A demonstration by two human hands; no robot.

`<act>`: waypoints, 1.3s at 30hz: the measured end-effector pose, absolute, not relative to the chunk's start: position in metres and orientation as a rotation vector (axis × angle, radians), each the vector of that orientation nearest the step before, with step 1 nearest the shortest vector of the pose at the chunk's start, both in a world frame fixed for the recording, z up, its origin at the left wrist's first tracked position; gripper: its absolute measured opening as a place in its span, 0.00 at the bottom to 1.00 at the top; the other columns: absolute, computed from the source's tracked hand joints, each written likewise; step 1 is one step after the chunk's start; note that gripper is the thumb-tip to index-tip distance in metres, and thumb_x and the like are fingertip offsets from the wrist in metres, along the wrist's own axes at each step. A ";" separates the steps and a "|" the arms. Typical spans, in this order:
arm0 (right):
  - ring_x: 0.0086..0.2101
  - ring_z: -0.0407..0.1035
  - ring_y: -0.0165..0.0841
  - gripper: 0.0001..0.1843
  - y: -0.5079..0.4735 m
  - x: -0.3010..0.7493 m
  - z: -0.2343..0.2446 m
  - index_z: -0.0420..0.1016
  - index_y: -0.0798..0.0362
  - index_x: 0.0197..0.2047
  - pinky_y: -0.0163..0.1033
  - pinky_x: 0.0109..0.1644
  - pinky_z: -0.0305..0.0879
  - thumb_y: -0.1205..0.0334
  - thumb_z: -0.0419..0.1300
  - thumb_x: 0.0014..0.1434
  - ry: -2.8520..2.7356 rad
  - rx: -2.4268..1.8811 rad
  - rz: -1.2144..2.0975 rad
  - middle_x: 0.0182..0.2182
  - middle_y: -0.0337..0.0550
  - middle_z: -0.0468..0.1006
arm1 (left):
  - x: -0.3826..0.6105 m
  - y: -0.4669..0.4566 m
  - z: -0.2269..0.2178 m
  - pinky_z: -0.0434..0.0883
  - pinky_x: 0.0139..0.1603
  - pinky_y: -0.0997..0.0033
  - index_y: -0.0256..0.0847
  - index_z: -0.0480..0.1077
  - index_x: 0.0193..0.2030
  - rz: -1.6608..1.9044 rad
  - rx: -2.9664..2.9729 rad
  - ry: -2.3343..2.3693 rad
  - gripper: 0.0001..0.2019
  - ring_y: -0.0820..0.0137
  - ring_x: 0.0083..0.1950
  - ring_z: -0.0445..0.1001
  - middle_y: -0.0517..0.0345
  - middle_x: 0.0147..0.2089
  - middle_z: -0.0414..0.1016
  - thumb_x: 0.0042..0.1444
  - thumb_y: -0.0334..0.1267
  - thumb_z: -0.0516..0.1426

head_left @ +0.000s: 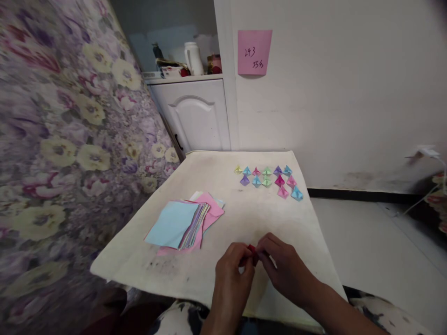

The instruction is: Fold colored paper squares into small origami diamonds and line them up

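My left hand (233, 270) and my right hand (279, 267) meet above the near edge of the cream table (223, 172). Both pinch a small red folded paper piece (252, 250) between their fingertips; most of it is hidden by the fingers. To the left lies a fanned stack of coloured square paper sheets (185, 222), light blue on top, pink underneath. At the far right of the table, several small folded paper shapes (268, 179) in yellow, blue, pink, green and purple lie in rows.
A floral cloth surface (63, 139) runs along the left. Behind the table stands a white cabinet (193, 114) with a white jug (193, 58) and jars on top. A pink note (254, 51) is stuck on the white wall. Grey floor lies to the right.
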State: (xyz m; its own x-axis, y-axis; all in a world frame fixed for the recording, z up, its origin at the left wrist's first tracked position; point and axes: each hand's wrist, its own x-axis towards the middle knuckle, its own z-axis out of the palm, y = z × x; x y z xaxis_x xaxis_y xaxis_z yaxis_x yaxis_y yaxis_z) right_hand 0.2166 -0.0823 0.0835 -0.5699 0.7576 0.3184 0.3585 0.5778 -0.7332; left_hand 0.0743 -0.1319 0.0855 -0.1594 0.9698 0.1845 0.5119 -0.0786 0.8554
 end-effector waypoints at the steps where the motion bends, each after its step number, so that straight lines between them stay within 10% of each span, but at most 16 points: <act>1: 0.30 0.64 0.30 0.10 -0.082 0.217 0.084 0.65 0.52 0.32 0.35 0.34 0.62 0.75 0.50 0.58 -2.180 -0.892 0.816 0.31 0.40 0.67 | 0.074 -0.132 0.085 0.71 0.35 0.73 0.41 0.67 0.26 1.180 1.598 1.685 0.09 0.71 0.34 0.71 0.58 0.33 0.70 0.51 0.25 0.50; 39: 0.27 0.65 0.30 0.12 -0.078 0.211 0.066 0.65 0.51 0.33 0.34 0.31 0.59 0.77 0.51 0.48 -2.033 -1.139 0.809 0.28 0.38 0.71 | 0.072 -0.129 0.083 0.69 0.31 0.73 0.41 0.68 0.26 1.152 1.698 1.769 0.08 0.70 0.31 0.72 0.58 0.31 0.72 0.48 0.26 0.51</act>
State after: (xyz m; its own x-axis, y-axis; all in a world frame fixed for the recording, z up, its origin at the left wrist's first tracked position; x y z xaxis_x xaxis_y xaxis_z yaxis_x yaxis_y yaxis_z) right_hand 0.2115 -0.0782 0.0658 -0.4012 0.8825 0.2455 0.4728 0.4291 -0.7697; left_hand 0.0721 -0.1292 0.0828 -0.1582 0.9591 0.2346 0.6027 -0.0945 0.7924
